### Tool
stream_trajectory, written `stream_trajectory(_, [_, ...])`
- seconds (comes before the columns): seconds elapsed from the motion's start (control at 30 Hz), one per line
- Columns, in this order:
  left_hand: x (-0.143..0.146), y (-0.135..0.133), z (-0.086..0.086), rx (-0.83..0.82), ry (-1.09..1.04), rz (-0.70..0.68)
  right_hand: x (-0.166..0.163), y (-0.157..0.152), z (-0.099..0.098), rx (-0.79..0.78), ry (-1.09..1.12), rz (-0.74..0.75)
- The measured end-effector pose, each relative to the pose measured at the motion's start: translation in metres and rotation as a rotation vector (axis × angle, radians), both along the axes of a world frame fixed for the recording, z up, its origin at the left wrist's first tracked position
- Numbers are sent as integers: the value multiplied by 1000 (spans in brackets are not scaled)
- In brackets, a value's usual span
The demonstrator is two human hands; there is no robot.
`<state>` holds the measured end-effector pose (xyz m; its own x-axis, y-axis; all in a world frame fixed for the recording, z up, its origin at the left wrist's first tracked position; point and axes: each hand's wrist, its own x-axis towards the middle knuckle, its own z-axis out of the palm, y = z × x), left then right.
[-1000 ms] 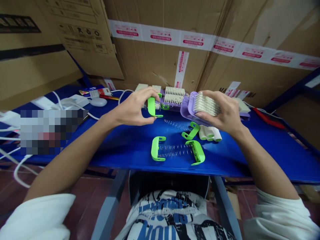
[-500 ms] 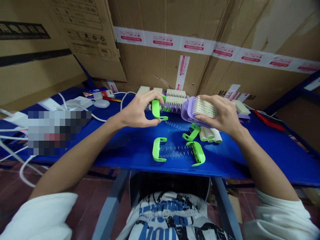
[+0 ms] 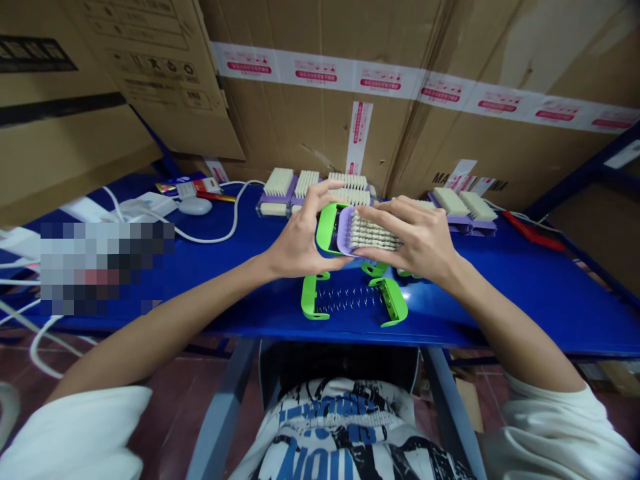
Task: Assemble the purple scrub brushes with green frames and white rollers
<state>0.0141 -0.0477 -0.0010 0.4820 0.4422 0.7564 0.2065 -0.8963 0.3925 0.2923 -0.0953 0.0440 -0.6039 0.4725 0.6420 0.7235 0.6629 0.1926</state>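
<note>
My left hand grips a green plastic bracket between thumb and fingers. Wrapped over a purple brush block with cream bristles, my right hand holds it bristles up. The bracket's inner side meets the left end of the block; whether they are joined I cannot tell. On the table below lie a left green bracket and a right green bracket, with thin metal springs between them. Another green bracket and pale rollers are partly hidden under my hands.
Several purple brush blocks stand along the back, some at left and some at right. A white mouse and white cables are on the left of the blue table. Cardboard boxes rise behind; a red object lies at right.
My two hands have come together. The green bracket moved right and the brush block moved left, so they now meet. The loose spring near the middle is no longer visible.
</note>
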Motion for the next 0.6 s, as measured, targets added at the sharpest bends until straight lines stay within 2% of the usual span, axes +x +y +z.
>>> stream_trajectory(0.3, [6, -7, -3, 33, 48, 64, -11, -4, -7, 47, -129, -71])
stream_trajectory(0.4, [8, -10, 0, 57, 81, 107, -22, -10, -7, 6, -135, -104])
stream_trajectory(0.5, [3, -6, 6, 107, 58, 152, -24, -17, 12, -29, 33, -69])
stream_trajectory(0.6, [-13, 15, 9, -77, -120, 131, -1, -22, 38, 14, 419, -65])
